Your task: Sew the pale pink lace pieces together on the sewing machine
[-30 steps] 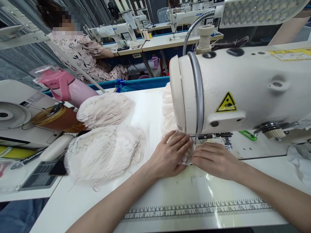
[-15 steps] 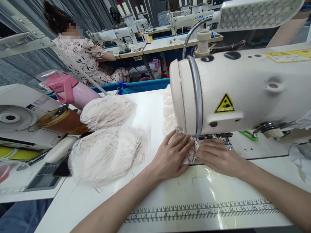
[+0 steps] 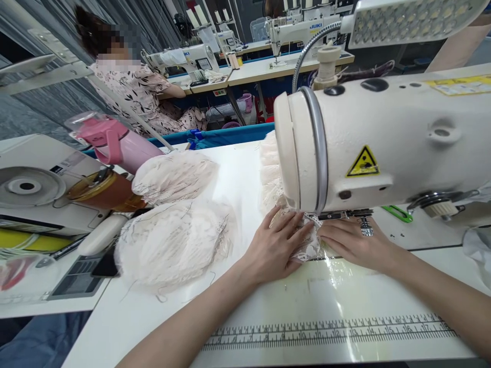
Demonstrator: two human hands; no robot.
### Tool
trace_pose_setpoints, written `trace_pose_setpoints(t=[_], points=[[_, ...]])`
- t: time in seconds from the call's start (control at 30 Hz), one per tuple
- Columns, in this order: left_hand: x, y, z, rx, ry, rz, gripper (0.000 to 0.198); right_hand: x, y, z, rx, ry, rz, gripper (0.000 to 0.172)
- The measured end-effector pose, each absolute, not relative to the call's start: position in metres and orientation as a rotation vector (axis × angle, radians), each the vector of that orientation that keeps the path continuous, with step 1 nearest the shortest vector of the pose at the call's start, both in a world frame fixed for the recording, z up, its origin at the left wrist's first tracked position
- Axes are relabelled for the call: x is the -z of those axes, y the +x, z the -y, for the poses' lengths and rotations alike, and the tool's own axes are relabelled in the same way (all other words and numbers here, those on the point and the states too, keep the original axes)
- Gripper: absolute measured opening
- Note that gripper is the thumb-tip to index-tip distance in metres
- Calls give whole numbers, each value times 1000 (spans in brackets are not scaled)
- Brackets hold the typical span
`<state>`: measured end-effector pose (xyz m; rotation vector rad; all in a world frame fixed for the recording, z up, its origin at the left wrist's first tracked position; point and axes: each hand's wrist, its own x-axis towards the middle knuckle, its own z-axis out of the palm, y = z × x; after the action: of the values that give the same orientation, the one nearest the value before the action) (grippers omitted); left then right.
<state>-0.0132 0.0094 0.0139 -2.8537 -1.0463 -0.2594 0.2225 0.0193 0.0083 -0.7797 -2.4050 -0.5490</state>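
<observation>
Where the white flat surface [image 3: 326,301] carries the cream sewing machine [image 3: 402,143] w/ two pale lace heaps [image 3: 172,243] to its left, we press a small cream lace piece [image 3: 310,249] flat under its needle end: left hand [image 3: 278,248] & right hand [image 3: 351,243] both lie open-palmed on it, fingertips nearly meeting.
</observation>
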Motion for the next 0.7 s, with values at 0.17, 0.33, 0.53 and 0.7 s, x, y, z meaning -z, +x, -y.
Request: trace_pose_setpoints(t=[0.17, 0.33, 0.53, 0.7], points=[[-9, -13, -8, 379, -2872, 808, 39, -6, 224, -20, 484, -750, 2508, 12], [-9, -13, -8, 462, -2836, 839, 31, 2, 218, -21, 125, -707, 2518, 17], [-10, -14, -12, 517, -2823, 916, 25, 8, 212, -19, 36, -726, 2504, 23], [-9, -14, -13, 531, -2819, 983, 22, 8, 210, -21, -24, -745, 2507, 26]])
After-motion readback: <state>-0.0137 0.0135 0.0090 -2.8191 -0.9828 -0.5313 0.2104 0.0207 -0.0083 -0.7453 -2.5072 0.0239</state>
